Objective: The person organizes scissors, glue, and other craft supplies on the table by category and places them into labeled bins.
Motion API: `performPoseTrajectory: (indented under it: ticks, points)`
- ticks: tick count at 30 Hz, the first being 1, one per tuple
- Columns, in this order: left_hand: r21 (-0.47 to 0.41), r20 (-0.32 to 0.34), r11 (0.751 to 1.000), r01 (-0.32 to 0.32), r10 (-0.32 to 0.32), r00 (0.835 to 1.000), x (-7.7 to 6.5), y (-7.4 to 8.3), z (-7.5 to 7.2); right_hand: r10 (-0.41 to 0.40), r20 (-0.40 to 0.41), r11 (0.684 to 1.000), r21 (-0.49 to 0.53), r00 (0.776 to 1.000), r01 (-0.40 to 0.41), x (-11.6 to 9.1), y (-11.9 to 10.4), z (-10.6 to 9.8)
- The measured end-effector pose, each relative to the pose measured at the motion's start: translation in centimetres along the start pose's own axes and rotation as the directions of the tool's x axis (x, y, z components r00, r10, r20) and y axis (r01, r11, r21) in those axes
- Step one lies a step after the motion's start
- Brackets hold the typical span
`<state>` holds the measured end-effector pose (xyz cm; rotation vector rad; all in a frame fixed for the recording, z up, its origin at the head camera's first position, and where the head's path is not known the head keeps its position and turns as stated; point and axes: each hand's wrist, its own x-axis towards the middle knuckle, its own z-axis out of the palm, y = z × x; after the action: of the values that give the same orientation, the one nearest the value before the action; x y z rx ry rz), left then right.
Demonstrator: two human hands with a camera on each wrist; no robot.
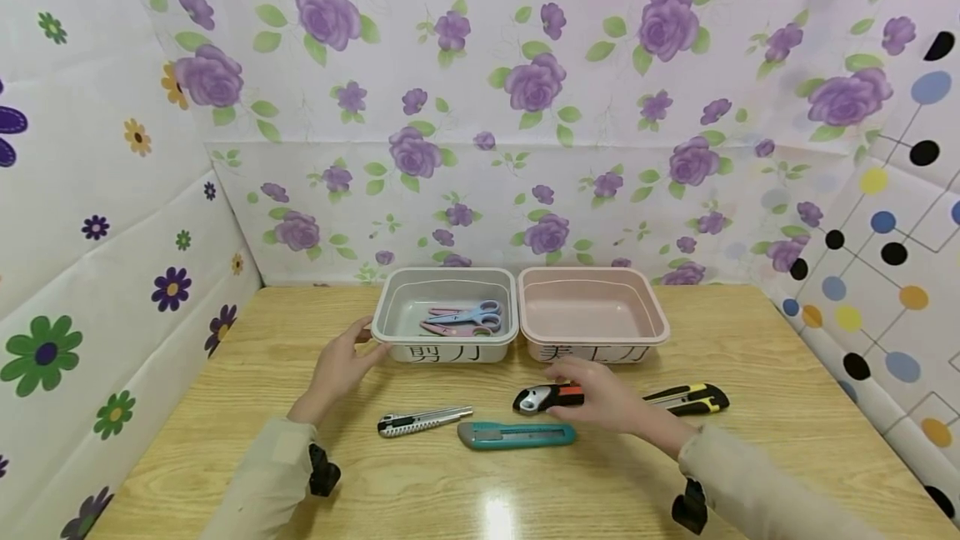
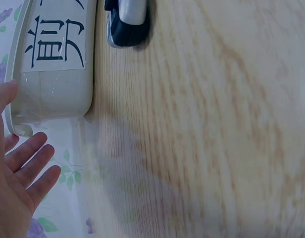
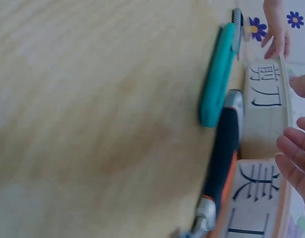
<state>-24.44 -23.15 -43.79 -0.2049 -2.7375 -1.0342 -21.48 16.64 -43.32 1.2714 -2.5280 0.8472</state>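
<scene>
My left hand [image 1: 341, 365] is at the near left corner of the grey bin [image 1: 442, 274], thumb at the rim and the other fingers loosely extended in the left wrist view. Several scissors [image 1: 463, 319] with pink and blue handles lie inside that bin. Over a black-and-orange utility knife [image 1: 534, 399] hovers my right hand [image 1: 600, 394], overlapping it in the head view; the right wrist view shows its fingers [image 3: 293, 148] spread and nothing in them. A teal box cutter [image 1: 517, 435] and a silver-and-black snap-off cutter [image 1: 423, 422] lie in front of the bins.
The pink bin [image 1: 592, 307] stands right beside the grey one; both have black characters on their front labels. A yellow-and-black cutter [image 1: 697, 398] lies beyond my right wrist. A flowered cloth [image 1: 480, 107] hangs behind the wooden table [image 1: 420, 498].
</scene>
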Motion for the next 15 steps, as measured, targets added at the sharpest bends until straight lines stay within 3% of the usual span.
performPoseTrajectory:
  ticks: [5, 10, 15]
  points:
    - [-0.001, 0.003, 1.000, -0.002, 0.002, 1.000, -0.1, -0.1, 0.0, 0.050, 0.005, 0.998, 0.050, 0.999, -0.050, -1.2, 0.0, 1.0]
    - [-0.003, 0.004, 1.000, -0.002, 0.002, 1.000, 0.0, 0.0, 0.0, 0.108, 0.076, 0.991, 0.077, 0.991, -0.114, -2.1, -0.1, 1.9]
    - [-0.002, 0.005, 1.000, -0.006, 0.006, 1.000, 0.0, -0.1, -0.1, 0.116, 0.122, 0.984, 0.123, 0.986, -0.131, -2.4, 0.0, 2.5]
